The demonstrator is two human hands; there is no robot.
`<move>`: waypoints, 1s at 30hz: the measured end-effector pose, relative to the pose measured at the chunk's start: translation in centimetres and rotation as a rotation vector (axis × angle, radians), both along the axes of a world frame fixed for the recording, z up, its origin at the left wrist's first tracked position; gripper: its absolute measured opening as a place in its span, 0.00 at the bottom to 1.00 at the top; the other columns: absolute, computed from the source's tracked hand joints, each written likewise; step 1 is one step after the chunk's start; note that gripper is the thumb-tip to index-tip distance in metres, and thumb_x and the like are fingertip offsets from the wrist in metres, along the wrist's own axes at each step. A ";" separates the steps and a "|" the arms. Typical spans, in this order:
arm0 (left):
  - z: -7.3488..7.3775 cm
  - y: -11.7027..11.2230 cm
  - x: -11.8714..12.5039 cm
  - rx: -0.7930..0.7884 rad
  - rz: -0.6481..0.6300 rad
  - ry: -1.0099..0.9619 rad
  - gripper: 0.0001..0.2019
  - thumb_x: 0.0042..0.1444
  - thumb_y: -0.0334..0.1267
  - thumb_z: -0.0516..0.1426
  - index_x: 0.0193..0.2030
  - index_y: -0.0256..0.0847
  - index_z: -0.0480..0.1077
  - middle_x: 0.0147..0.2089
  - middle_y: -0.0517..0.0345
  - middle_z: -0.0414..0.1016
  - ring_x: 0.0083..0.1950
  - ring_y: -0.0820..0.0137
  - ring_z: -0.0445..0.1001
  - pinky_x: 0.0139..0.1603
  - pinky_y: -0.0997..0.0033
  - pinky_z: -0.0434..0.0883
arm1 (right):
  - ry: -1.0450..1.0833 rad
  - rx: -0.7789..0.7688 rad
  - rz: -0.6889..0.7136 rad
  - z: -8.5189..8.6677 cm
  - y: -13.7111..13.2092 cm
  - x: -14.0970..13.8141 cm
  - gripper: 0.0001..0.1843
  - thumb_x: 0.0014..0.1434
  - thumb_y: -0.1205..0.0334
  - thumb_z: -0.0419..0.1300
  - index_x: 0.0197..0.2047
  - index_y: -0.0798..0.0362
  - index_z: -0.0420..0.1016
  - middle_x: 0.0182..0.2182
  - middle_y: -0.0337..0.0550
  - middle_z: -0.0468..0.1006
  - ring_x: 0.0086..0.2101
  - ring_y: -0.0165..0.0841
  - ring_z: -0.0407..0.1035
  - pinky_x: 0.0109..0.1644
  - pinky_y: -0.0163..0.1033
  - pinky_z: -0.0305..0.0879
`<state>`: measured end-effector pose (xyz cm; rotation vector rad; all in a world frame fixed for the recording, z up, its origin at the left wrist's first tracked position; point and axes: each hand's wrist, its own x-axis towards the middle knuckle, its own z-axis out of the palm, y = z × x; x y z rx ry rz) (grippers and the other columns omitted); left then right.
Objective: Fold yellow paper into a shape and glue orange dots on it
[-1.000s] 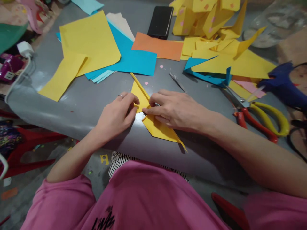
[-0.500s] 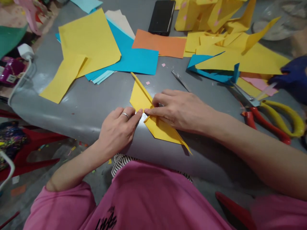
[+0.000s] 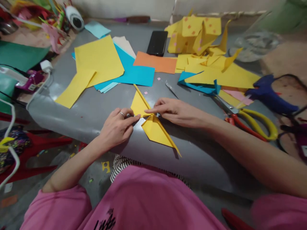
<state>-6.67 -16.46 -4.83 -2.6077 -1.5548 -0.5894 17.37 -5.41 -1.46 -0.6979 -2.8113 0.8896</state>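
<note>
A folded yellow paper piece with two pointed wings and a raised fold along its edge lies near the table's front edge. My left hand, with a ring on one finger, grips its left edge between thumb and fingers. Across its middle, my right hand presses with a stretched index finger. The other right fingers are curled in against the raised fold, and the contact underneath is partly hidden. A small metal blade-like tool lies just beyond my right hand.
Loose yellow paper, blue paper and an orange strip lie beyond my hands, near a black phone. To the right are scissors, a blue glue gun and a dotted yellow paper model. A white cable crosses the left edge.
The camera view has tilted up, showing more of the table's back. My right hand has shifted back to the right, uncovering more of the paper's middle; my left hand stays at the edge.
</note>
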 end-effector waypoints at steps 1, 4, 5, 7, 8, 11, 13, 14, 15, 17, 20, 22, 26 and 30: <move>0.0 -0.1 0.1 0.012 -0.004 -0.008 0.17 0.63 0.32 0.52 0.54 0.40 0.76 0.49 0.48 0.76 0.44 0.63 0.71 0.47 0.59 0.70 | 0.052 -0.001 -0.002 0.1 0.1 0.3 0.28 0.61 0.74 0.48 0.58 0.47 0.78 0.42 0.47 0.74 0.39 0.33 0.69 0.42 0.39 0.64; 0.0 -0.5 0.6 0.046 -0.005 -0.011 0.15 0.65 0.37 0.53 0.53 0.36 0.76 0.54 0.45 0.77 0.50 0.61 0.74 0.51 0.58 0.71 | 0.112 0.139 -0.038 0.0 -0.3 0.8 0.23 0.64 0.69 0.50 0.55 0.48 0.80 0.44 0.50 0.74 0.40 0.36 0.70 0.44 0.41 0.66; 0.0 -0.6 0.7 0.057 -0.002 -0.003 0.15 0.65 0.37 0.53 0.53 0.36 0.76 0.55 0.45 0.78 0.50 0.60 0.75 0.52 0.58 0.71 | 0.099 0.205 -0.029 -0.2 -0.6 0.9 0.21 0.66 0.67 0.50 0.54 0.48 0.81 0.44 0.51 0.75 0.42 0.37 0.69 0.44 0.42 0.66; -0.2 -0.9 0.9 0.081 0.000 0.016 0.15 0.65 0.38 0.53 0.53 0.36 0.75 0.55 0.46 0.79 0.51 0.60 0.76 0.52 0.58 0.71 | 0.057 0.337 0.007 -0.8 -1.2 0.9 0.20 0.68 0.66 0.50 0.52 0.48 0.82 0.44 0.52 0.75 0.42 0.38 0.68 0.43 0.42 0.65; -0.3 -0.9 1.0 0.087 0.000 0.020 0.15 0.65 0.37 0.53 0.53 0.35 0.75 0.55 0.47 0.79 0.50 0.60 0.76 0.51 0.58 0.71 | 0.037 0.396 0.023 -1.1 -1.5 0.9 0.20 0.68 0.66 0.49 0.52 0.47 0.81 0.44 0.52 0.76 0.42 0.38 0.68 0.42 0.42 0.64; -0.5 -1.1 1.0 0.082 -0.006 0.006 0.16 0.65 0.37 0.53 0.54 0.33 0.74 0.55 0.46 0.80 0.50 0.60 0.77 0.50 0.59 0.72 | -0.010 0.528 0.058 -1.7 -1.8 0.7 0.21 0.69 0.67 0.49 0.54 0.47 0.80 0.43 0.51 0.76 0.40 0.37 0.67 0.40 0.40 0.60; -0.6 -1.1 0.9 0.063 0.000 0.006 0.16 0.66 0.37 0.53 0.55 0.34 0.74 0.55 0.46 0.80 0.51 0.59 0.77 0.51 0.58 0.72 | -0.023 0.575 0.064 -1.8 -1.8 0.7 0.20 0.69 0.67 0.49 0.55 0.48 0.79 0.43 0.51 0.76 0.39 0.37 0.66 0.38 0.39 0.58; -0.6 -1.1 0.9 0.054 0.004 0.011 0.16 0.66 0.38 0.53 0.55 0.34 0.74 0.56 0.46 0.80 0.51 0.59 0.77 0.51 0.58 0.71 | -0.024 0.589 0.065 -1.9 -1.8 0.6 0.20 0.68 0.67 0.50 0.55 0.48 0.79 0.43 0.51 0.76 0.39 0.37 0.65 0.37 0.39 0.57; -0.6 -1.1 0.8 0.049 0.005 0.018 0.16 0.66 0.38 0.53 0.56 0.35 0.74 0.56 0.46 0.79 0.51 0.59 0.77 0.52 0.58 0.71 | -0.021 0.599 0.061 -1.9 -1.7 0.6 0.19 0.68 0.67 0.50 0.55 0.48 0.79 0.43 0.51 0.76 0.39 0.36 0.65 0.36 0.38 0.56; -0.6 -1.1 0.8 0.056 0.003 0.030 0.16 0.65 0.37 0.53 0.56 0.34 0.74 0.56 0.47 0.80 0.51 0.59 0.77 0.51 0.58 0.72 | -0.011 0.609 0.050 -2.1 -1.7 0.6 0.18 0.68 0.66 0.51 0.54 0.49 0.79 0.43 0.51 0.77 0.39 0.36 0.65 0.34 0.38 0.53; -0.6 -1.1 0.9 0.091 -0.008 0.033 0.16 0.65 0.37 0.54 0.56 0.34 0.74 0.55 0.47 0.80 0.50 0.59 0.77 0.50 0.58 0.72 | 0.003 0.618 0.039 -2.2 -2.0 0.5 0.18 0.69 0.67 0.50 0.54 0.50 0.79 0.41 0.50 0.77 0.39 0.36 0.66 0.33 0.38 0.52; -0.6 -1.1 0.9 0.102 -0.014 0.038 0.16 0.65 0.37 0.54 0.55 0.34 0.74 0.55 0.47 0.80 0.49 0.59 0.78 0.49 0.58 0.72 | -0.009 0.631 0.033 -2.2 -2.3 0.2 0.19 0.69 0.69 0.48 0.53 0.52 0.79 0.40 0.50 0.78 0.39 0.37 0.66 0.35 0.39 0.53; -0.2 -1.0 1.0 0.127 -0.027 0.077 0.16 0.65 0.37 0.54 0.54 0.33 0.75 0.54 0.48 0.81 0.47 0.60 0.78 0.46 0.59 0.72 | -0.109 0.636 0.039 -1.8 -3.2 -0.6 0.20 0.70 0.68 0.46 0.50 0.57 0.79 0.39 0.52 0.78 0.38 0.39 0.67 0.38 0.42 0.56; -0.1 -1.0 0.9 0.129 -0.037 0.091 0.15 0.65 0.37 0.54 0.54 0.35 0.75 0.53 0.49 0.81 0.47 0.60 0.78 0.45 0.60 0.71 | -0.139 0.542 -0.035 -1.3 -3.3 -1.1 0.20 0.69 0.68 0.46 0.47 0.57 0.81 0.39 0.54 0.79 0.39 0.40 0.68 0.40 0.42 0.59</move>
